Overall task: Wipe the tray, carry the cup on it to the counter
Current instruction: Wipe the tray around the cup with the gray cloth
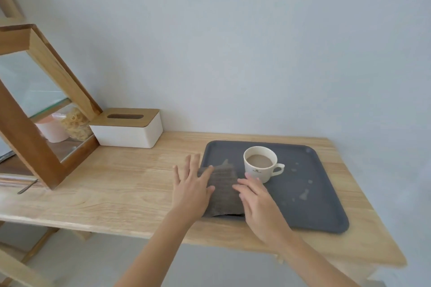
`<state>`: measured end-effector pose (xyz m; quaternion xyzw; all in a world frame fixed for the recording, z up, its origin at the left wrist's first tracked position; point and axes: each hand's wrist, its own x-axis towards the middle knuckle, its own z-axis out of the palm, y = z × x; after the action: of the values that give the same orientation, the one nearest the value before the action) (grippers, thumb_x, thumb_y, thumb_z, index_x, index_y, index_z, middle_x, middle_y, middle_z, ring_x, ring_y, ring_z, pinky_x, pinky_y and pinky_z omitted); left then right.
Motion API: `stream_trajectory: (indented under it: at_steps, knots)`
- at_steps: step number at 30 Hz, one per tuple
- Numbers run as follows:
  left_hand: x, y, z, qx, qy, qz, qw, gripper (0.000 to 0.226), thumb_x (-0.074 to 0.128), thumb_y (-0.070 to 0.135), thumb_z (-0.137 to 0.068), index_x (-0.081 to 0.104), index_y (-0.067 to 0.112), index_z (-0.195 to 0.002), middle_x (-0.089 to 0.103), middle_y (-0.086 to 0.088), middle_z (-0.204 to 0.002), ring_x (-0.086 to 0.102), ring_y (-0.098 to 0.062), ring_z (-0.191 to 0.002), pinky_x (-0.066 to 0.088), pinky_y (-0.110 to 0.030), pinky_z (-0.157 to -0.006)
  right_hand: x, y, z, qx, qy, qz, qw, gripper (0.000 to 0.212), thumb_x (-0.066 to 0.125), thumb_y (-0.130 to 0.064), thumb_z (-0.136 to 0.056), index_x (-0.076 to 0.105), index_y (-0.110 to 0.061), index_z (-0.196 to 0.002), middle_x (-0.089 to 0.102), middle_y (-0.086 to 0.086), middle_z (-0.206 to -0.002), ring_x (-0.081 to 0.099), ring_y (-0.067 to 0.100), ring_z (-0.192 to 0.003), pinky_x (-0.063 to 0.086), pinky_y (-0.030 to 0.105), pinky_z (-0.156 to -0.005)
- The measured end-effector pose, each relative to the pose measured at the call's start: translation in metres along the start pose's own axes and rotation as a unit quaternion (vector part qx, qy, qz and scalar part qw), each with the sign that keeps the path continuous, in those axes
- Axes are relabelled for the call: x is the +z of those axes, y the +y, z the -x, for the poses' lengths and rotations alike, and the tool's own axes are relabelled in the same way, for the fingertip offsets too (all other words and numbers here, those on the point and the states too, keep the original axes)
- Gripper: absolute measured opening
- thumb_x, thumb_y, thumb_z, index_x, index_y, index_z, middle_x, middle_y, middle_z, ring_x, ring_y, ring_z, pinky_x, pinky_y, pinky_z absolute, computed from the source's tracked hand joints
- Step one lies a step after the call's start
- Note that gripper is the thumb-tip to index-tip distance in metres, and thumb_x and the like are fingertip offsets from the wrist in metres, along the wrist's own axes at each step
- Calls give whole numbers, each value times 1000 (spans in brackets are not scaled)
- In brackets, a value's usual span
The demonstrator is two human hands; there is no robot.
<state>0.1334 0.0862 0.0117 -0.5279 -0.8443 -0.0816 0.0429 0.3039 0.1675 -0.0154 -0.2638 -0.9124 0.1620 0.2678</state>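
Since the tray (326, 205) has pale dried spots scattered over its right half, I'd say the wiping has hardly started, and the trick will be getting the cloth (222, 193) bunched properly before dragging it anywhere. It lies at the tray's left edge, lower middle of the frame, partly hanging over the rim onto the worktop (116, 182). The cup (260, 163) sits just right of it, in the middle of the tray, full of milky coffee, handle pointing right.

If it were me I'd wipe the right side first, going around behind the cup rather than shoving past it. That cup is full enough to slop over from a nudge, which would just mean more wiping. One hand steadying the tray's rim would keep it from sliding on the smooth wood too.

Both hands are open, fingers spread, nothing gripped. The left hand (193, 189) lies flat, palm down, over the cloth's left edge, fingertips pointing toward the wall. The right hand (258, 202) comes in angled from the lower right, fingers (247, 185) pointing up and left over the cloth's right side, just short of the cup. Can't tell whether it's actually touching the cloth or hovering. Forearms are both stretched out from the bottom of the frame.
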Motion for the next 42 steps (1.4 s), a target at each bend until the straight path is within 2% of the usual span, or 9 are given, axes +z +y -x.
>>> stream_trajectory:
  at_steps: [2, 4, 7, 9, 11, 14, 22, 32, 42]
  knots:
    - [7, 9, -2, 52, -54, 8, 997, 65, 21, 61, -92, 16, 35, -150, -15, -2, -161, -19, -27, -147, -9, -55, -115, -12, 27, 28, 54, 113, 24, 992, 38, 33, -13, -95, 62, -10, -120, 60, 4, -128, 38, 22, -137, 19, 39, -118]
    - [21, 17, -7, 50, -126, 10, 991, 75, 14, 72, -86, 8, 37, -151, -15, 1, -161, -21, -26, -147, -13, -55, -114, -28, 63, 51, 153, 168, 89, 970, 39, 32, -14, -94, 61, -6, -120, 59, 9, -130, 37, 31, -138, 22, 48, -115]
    - [39, 27, -13, 30, -189, 9, 981, 78, 13, 74, -85, -6, 36, -151, -18, 1, -161, -20, -25, -147, -14, -56, -114, -49, 107, 72, 313, 125, 153, 929, 37, 41, -11, -94, 52, 0, -128, 51, 20, -137, 34, 43, -135, 26, 60, -109]
    - [44, 31, -16, 33, -189, 0, 981, 85, 2, 79, -78, -11, 35, -150, -21, 0, -160, -19, -27, -147, -13, -56, -114, -55, 119, 77, 347, 90, 136, 924, 42, 43, -8, -92, 45, 4, -133, 50, 24, -135, 37, 43, -131, 32, 58, -107]
    - [47, 32, -19, 44, -176, -8, 983, 99, -15, 79, -62, -13, 34, -150, -23, -1, -159, -20, -27, -147, -13, -55, -114, -58, 121, 79, 353, 66, 100, 928, 50, 43, 0, -91, 36, 6, -140, 44, 24, -143, 35, 38, -136, 29, 50, -114]
    - [51, 30, -30, 63, -165, -14, 984, 103, -24, 76, -56, -14, 34, -149, -22, 0, -159, -19, -26, -147, -11, -54, -115, -63, 119, 81, 355, 56, 72, 931, 57, 41, 9, -88, 31, 3, -144, 37, 18, -150, 30, 31, -141, 24, 41, -118]
    - [61, 36, -101, 54, -182, -1, 982, 67, 11, 64, -92, -8, 36, -151, -17, 2, -161, -15, -23, -148, -11, -54, -116, -64, 124, 87, 347, 59, 63, 934, 57, 42, 11, -87, 35, 2, -142, 40, 15, -149, 33, 29, -141, 27, 44, -117]
    - [65, 41, -157, 44, -185, -12, 982, 68, 10, 63, -93, -6, 34, -151, -17, 2, -161, -15, -23, -148, -10, -55, -117, -67, 125, 86, 339, 61, 52, 937, 57, 41, 9, -89, 34, -2, -144, 40, 11, -150, 31, 25, -142, 27, 41, -118]
    - [67, 33, -138, 21, -165, -10, 986, 67, 9, 63, -93, -6, 33, -152, -15, 0, -161, -14, -24, -148, -9, -54, -117, -73, 124, 82, 332, 20, 50, 942, 58, 35, 6, -91, 26, -6, -148, 31, 6, -155, 22, 20, -146, 19, 35, -120]
